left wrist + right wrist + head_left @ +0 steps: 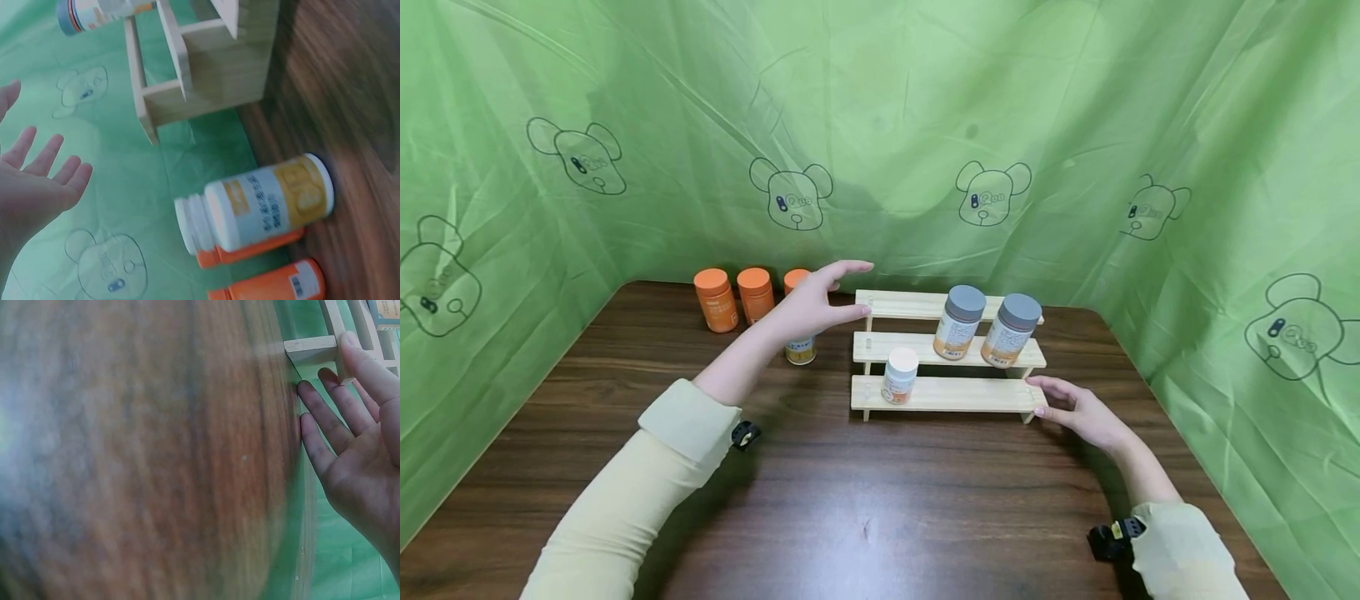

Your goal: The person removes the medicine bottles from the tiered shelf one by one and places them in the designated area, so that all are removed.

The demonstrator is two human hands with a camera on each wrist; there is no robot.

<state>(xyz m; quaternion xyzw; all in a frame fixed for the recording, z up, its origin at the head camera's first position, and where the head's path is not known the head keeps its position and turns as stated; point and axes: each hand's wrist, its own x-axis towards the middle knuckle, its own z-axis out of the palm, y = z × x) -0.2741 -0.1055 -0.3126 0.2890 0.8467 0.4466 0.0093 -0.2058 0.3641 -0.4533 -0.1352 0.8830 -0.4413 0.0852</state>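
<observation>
A person's left hand point(812, 304) hovers spread and empty between the rack point(955, 393) and a white bottle point(801, 350) standing on the table point(865, 517) just left of it, while the right hand point(1078, 410), fingers straight, rests against the rack's lower right corner. Three bottles already sit on the wooden steps: two grey-capped ones point(958, 322) on the middle tier and a small white-capped one point(899, 375) on the lowest. By the look of it the stocking is partly done, with the white bottle and three orange ones point(716, 300) along the back edge not yet shelved.
</observation>
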